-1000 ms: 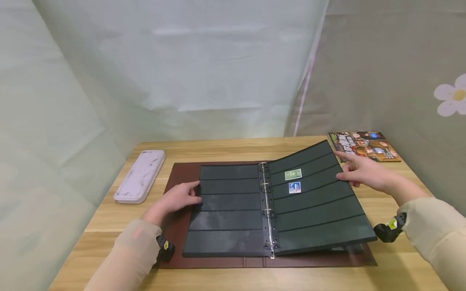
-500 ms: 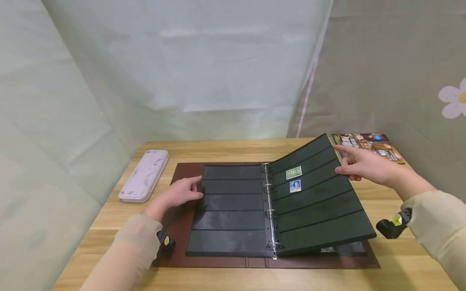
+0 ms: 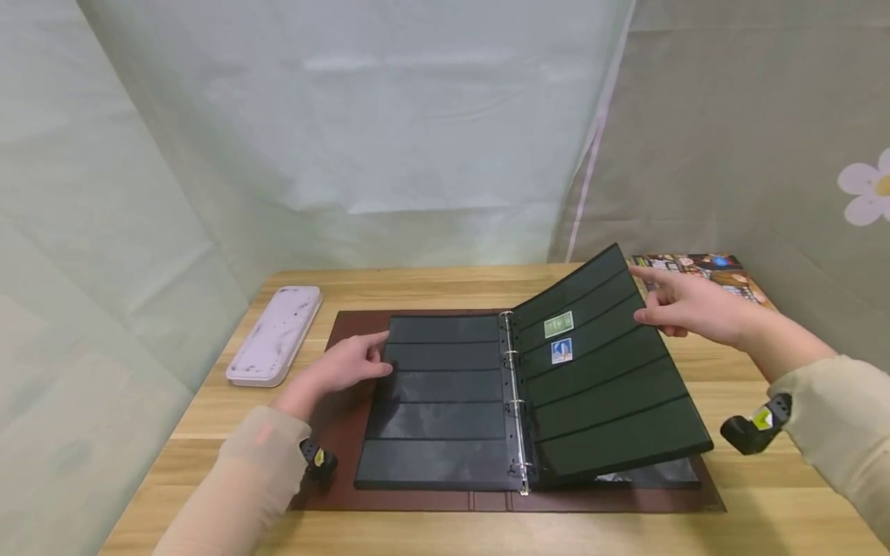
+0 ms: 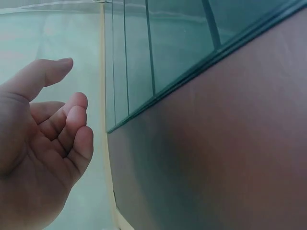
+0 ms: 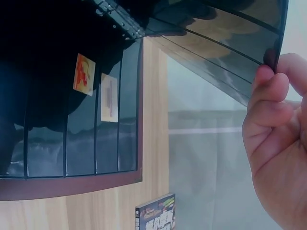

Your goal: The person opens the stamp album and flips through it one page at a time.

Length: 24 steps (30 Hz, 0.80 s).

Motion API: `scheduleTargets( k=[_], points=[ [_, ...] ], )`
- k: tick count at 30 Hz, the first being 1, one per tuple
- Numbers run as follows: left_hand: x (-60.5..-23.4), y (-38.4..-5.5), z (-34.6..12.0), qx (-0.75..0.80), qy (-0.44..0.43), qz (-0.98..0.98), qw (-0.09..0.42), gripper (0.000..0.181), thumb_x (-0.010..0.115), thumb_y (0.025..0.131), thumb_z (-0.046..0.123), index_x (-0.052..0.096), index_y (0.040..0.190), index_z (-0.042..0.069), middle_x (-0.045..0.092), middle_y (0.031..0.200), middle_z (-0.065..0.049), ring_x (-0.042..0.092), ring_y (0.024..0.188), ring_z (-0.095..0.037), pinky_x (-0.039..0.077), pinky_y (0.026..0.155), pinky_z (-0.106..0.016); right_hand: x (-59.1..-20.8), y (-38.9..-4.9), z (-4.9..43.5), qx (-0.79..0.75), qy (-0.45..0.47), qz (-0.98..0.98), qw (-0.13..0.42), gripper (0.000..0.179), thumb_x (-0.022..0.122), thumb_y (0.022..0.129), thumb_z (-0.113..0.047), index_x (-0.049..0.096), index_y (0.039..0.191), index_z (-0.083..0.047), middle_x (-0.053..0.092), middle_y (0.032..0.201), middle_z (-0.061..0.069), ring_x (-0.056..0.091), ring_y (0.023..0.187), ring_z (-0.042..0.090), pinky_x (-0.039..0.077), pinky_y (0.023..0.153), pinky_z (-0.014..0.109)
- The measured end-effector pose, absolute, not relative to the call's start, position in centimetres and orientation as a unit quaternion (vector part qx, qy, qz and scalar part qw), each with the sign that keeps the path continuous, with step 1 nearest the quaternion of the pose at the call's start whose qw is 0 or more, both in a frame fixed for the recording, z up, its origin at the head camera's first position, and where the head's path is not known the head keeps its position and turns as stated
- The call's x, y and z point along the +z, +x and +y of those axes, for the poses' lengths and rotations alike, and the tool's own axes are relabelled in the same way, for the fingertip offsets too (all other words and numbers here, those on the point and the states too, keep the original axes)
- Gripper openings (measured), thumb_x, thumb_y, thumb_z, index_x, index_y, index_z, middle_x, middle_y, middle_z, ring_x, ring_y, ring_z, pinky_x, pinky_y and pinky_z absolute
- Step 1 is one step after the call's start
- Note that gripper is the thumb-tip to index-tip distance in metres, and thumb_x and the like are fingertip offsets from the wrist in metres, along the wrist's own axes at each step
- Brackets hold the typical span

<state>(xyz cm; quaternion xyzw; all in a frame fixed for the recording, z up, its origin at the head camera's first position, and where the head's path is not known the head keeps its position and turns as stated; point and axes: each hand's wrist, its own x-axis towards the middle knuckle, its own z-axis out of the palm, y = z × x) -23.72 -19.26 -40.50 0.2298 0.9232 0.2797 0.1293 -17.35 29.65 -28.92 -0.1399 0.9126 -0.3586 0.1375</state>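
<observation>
A ring-bound stamp album with a brown cover lies spread on the table. My right hand pinches the outer edge of a black stamp page, which tilts up from the rings. That page carries a green stamp and a blue stamp. Beneath it, the right wrist view shows another black page with a red-and-yellow stamp and a pale stamp. My left hand, fingers loosely bent, is at the outer edge of the flat left page.
A white marbled case stands on the wooden table at the left. At the back right lies a colourful printed book, partly hidden behind the right hand. Pale cloth hangs behind the table.
My right hand has raised the right page's outer edge and brought it slightly leftward, so it tilts more steeply. The left hand stays by the left page's edge.
</observation>
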Motion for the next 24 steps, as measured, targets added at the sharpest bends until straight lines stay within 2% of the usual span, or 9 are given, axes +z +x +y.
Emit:
scheduleTargets(
  k=[8, 15, 24],
  points=[
    [-39.6, -23.5, -18.5, 0.296, 0.234, 0.916, 0.136, 0.071, 0.066, 0.086, 0.024, 0.033, 0.143, -0.002, 0.053, 0.073, 0.000, 0.043, 0.058, -0.015, 0.035, 0.053, -0.031, -27.9, -17.5, 28.7, -0.358, -0.150, 0.913, 0.127, 0.076, 0.058, 0.093, -0.022, 0.010, 0.151, -0.006, 0.042, 0.062, 0.000, 0.041, 0.051, 0.015, 0.036, 0.050, 0.032],
    [-38.7, -23.3, -17.8, 0.312, 0.232, 0.911, 0.136, 0.073, 0.067, 0.087, 0.026, 0.031, 0.146, 0.003, 0.057, 0.080, 0.000, 0.048, 0.065, -0.015, 0.038, 0.059, -0.032, -27.1, -17.5, 28.0, -0.350, -0.147, 0.917, 0.126, 0.075, 0.058, 0.093, -0.026, 0.012, 0.151, -0.008, 0.041, 0.060, 0.001, 0.037, 0.049, 0.014, 0.034, 0.048, 0.032],
    [-37.3, -23.4, -17.1, 0.325, 0.239, 0.905, 0.137, 0.074, 0.065, 0.088, 0.030, 0.029, 0.147, 0.004, 0.057, 0.088, 0.000, 0.050, 0.072, -0.016, 0.039, 0.064, -0.032, -26.1, -17.5, 27.1, -0.350, -0.135, 0.919, 0.124, 0.077, 0.058, 0.093, -0.027, 0.010, 0.151, -0.010, 0.043, 0.063, 0.002, 0.041, 0.052, 0.015, 0.036, 0.051, 0.032]
  ],
)
